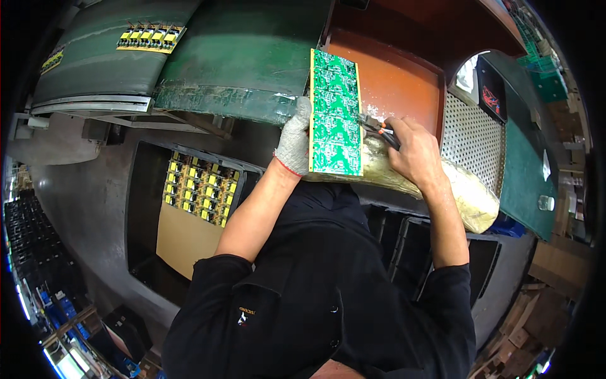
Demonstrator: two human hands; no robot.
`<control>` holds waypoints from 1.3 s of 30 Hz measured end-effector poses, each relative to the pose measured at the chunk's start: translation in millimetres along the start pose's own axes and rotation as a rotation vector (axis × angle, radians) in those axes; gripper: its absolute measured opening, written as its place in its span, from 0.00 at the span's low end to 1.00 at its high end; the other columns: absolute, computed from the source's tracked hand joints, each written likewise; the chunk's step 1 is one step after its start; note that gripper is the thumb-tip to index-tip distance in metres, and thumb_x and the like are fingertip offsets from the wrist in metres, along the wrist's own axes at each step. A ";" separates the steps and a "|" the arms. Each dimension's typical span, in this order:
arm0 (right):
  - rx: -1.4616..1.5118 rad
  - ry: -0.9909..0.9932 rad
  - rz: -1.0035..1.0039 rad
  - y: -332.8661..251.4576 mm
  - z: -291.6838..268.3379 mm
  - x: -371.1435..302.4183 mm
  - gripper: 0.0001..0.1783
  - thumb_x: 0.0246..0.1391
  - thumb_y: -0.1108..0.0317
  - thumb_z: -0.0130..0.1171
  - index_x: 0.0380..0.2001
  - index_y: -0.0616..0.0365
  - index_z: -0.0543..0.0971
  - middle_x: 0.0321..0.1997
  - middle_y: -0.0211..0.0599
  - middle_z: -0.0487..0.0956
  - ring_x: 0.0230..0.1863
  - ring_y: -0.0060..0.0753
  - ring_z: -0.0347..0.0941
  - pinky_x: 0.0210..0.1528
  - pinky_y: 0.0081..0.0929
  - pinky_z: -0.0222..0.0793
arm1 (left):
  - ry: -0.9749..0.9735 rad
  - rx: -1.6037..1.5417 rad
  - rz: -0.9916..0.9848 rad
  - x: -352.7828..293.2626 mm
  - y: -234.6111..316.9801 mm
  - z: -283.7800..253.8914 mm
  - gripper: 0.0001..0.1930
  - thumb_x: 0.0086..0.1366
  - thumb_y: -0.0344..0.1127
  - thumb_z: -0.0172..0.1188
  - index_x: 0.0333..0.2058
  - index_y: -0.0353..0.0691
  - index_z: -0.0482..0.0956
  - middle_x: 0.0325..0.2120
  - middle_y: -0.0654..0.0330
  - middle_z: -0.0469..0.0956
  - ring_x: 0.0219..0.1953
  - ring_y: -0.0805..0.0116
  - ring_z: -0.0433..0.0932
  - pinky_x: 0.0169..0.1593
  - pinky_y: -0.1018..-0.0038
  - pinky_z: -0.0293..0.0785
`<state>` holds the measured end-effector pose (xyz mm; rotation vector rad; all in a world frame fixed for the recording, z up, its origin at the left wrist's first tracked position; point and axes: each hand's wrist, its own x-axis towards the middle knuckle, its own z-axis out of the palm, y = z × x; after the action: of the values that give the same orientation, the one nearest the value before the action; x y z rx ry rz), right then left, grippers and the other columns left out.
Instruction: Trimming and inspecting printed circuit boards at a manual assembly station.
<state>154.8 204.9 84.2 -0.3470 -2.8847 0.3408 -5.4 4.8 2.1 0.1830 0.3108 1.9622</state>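
Note:
A long green circuit board panel (336, 117) with yellowish edges stands lengthwise before me, its soldered face towards me. My left hand (293, 144), in a grey-white knitted glove, is closed on the panel's left edge; some fingers are hidden behind it. In my bare right hand (415, 153) is a pair of cutting pliers (374, 125) with black and orange handles. Their jaws are at the panel's right edge, around its middle height; I cannot tell whether they bite on anything.
An orange-brown tray (404, 82) with small scraps lies behind the panel, above a yellowish wrapped roll (467, 196). At the left runs a green conveyor (221, 57) carrying a populated board (150, 38). Below it, a black bin (142, 208) holds several boards (201, 186) on cardboard (183, 237).

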 end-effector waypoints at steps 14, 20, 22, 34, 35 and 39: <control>-0.075 -0.116 -0.039 0.3 -4.4 0.0 0.23 0.45 0.73 0.62 0.49 0.60 0.80 0.39 0.48 0.82 0.37 0.58 0.79 0.41 0.47 0.75 | 0.145 0.141 0.079 3.1 -1.6 4.7 0.37 0.74 0.64 0.54 0.73 0.49 0.68 0.68 0.53 0.75 0.66 0.50 0.77 0.70 0.45 0.73; -0.154 -0.097 -0.057 0.7 -3.9 -3.0 0.24 0.44 0.74 0.62 0.49 0.61 0.80 0.38 0.49 0.82 0.37 0.58 0.79 0.40 0.47 0.75 | 0.164 0.213 0.073 4.3 -2.8 0.2 0.35 0.76 0.62 0.53 0.73 0.48 0.68 0.67 0.53 0.75 0.65 0.51 0.78 0.69 0.48 0.75; -0.137 -0.149 -0.038 3.9 -4.5 -2.6 0.24 0.44 0.74 0.62 0.49 0.61 0.80 0.38 0.49 0.82 0.37 0.58 0.79 0.40 0.46 0.75 | 0.165 0.177 0.068 3.8 -2.8 2.5 0.35 0.76 0.61 0.53 0.73 0.48 0.68 0.67 0.53 0.75 0.65 0.52 0.79 0.68 0.48 0.76; -0.110 -0.278 0.036 1.8 -11.3 0.5 0.23 0.44 0.75 0.63 0.48 0.60 0.80 0.38 0.47 0.81 0.38 0.55 0.79 0.42 0.43 0.75 | 0.128 0.138 0.055 4.0 0.2 12.9 0.34 0.76 0.61 0.53 0.73 0.47 0.68 0.67 0.52 0.76 0.64 0.51 0.79 0.68 0.48 0.75; -0.111 -0.278 0.036 2.4 -10.9 1.2 0.23 0.44 0.75 0.63 0.48 0.60 0.80 0.38 0.47 0.81 0.38 0.55 0.79 0.42 0.43 0.75 | 0.128 0.138 0.056 4.0 0.3 12.7 0.34 0.76 0.61 0.53 0.73 0.47 0.68 0.67 0.52 0.76 0.64 0.51 0.79 0.68 0.48 0.75; -0.069 -0.005 -0.108 6.4 -6.3 5.3 0.24 0.44 0.75 0.63 0.49 0.60 0.80 0.38 0.46 0.81 0.39 0.54 0.79 0.42 0.42 0.75 | 0.099 0.090 0.043 4.0 0.5 11.1 0.34 0.76 0.60 0.53 0.73 0.47 0.68 0.67 0.52 0.76 0.64 0.51 0.79 0.69 0.47 0.74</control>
<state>152.6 213.7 89.5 -0.2012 -2.9104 0.2242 -4.5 9.8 12.9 0.1517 0.4635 2.0053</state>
